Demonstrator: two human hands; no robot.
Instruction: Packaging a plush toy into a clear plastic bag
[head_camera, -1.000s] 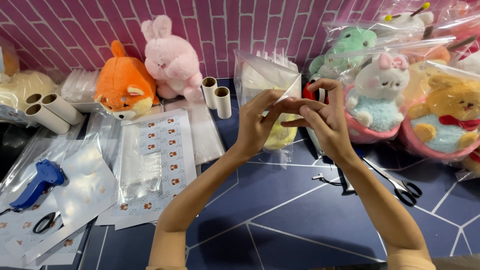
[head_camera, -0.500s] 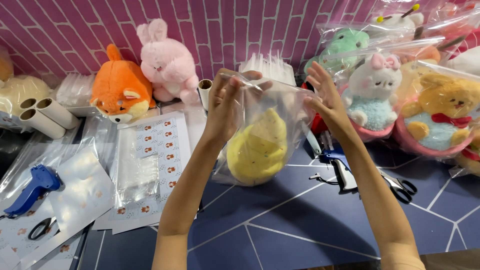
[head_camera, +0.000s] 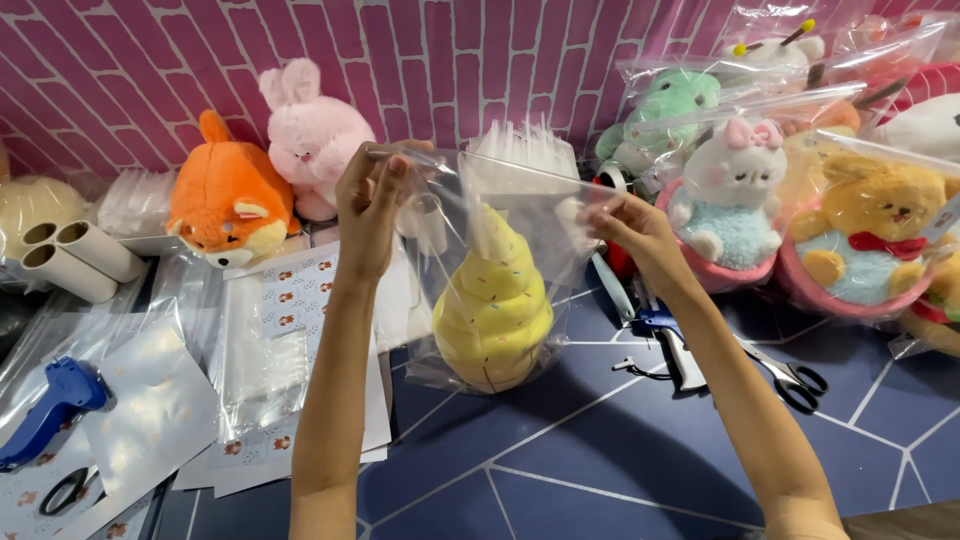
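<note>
Was a dark blue bench (head_camera: 620, 450), strewn with scissors (head_camera: 790, 378), sticker sheets (head_camera: 290, 300), cardboard tubes (head_camera: 75, 258) and bagged plush toys (head_camera: 850, 250).

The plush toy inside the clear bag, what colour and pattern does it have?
The plush toy is yellow with small multicoloured sprinkle marks, seen in the head view.

Swirl plush (head_camera: 495, 305) in bag (head_camera: 455, 260), between left hand (head_camera: 368, 205) and right hand (head_camera: 630, 228); 2 plush animals (head_camera: 270, 175) behind-left; scissors (head_camera: 795, 378) right.
</note>
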